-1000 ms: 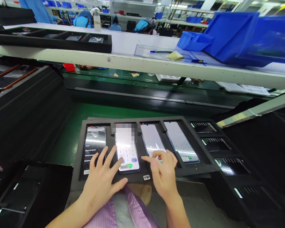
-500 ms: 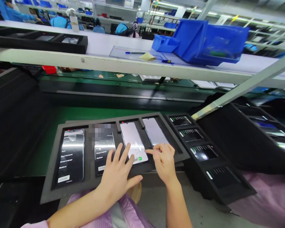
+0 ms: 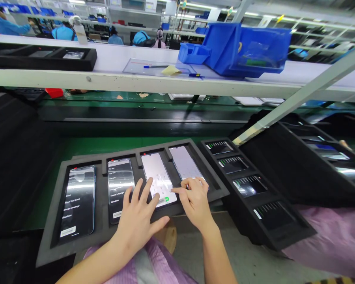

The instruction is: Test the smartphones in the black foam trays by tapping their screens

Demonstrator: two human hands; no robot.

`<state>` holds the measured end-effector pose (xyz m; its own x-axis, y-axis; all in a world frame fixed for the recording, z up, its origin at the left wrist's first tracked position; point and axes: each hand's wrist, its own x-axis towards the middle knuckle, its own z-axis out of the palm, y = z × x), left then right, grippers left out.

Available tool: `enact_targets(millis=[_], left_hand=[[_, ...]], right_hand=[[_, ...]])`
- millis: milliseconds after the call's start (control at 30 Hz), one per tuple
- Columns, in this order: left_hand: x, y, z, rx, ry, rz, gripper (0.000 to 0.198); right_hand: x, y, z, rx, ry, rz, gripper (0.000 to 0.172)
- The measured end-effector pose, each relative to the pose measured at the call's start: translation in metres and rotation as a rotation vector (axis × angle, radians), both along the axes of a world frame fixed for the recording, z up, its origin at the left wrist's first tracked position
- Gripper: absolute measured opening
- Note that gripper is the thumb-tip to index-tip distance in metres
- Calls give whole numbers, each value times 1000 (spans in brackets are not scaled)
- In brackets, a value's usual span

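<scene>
A grey foam tray (image 3: pixel 102 233) holds a row of phones. Over the second phone (image 3: pixel 120 177), which shows a text menu, my left hand (image 3: pixel 138 213) lies open with fingers spread, the tips reaching the third phone (image 3: pixel 154 167). That phone has a white keypad screen with a green button. My right hand (image 3: pixel 196 203) points its index finger at the lower right of this screen; its other fingers are bent over the lower end of the fourth phone (image 3: pixel 183 159), also white-screened. Neither hand holds anything. The leftmost phone (image 3: pixel 79 197) shows a dark menu.
To the right stands a black tray (image 3: pixel 245 211) of dark-screened phones, with a slanted pale post (image 3: pixel 296 98) behind it. A shelf ahead (image 3: pixel 106 81) carries blue bins (image 3: pixel 225 51), a pen (image 3: pixel 156 66) and another black tray (image 3: pixel 85 65). A pink sleeve (image 3: pixel 328 240) shows at right.
The third phone now displays keypad digits on its white screen. My view has shifted slightly, so the tray and both hands appear farther left. The hands keep nearly the same pose.
</scene>
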<state>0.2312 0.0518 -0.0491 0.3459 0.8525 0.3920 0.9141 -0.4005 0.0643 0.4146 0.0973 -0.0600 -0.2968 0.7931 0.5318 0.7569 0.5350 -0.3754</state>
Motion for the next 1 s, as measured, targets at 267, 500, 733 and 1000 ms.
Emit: enact_targets(millis=[267,500,733,1000], left_hand=[[0,0,1,-48,-20,45,53],[0,1,-3,-106,-23,39,56],[-1,-1,0,-43,-22,63,53],[-1,-4,2,-42,-45,33,45]], right_hand=[[-5,-2,3,-66,-47,-38,41],[-14,-4,8,-148,-119,23,40],[3,-4,-4,-23,-102,-21,39],[-3,-8,0,-59,-16,-72,43]])
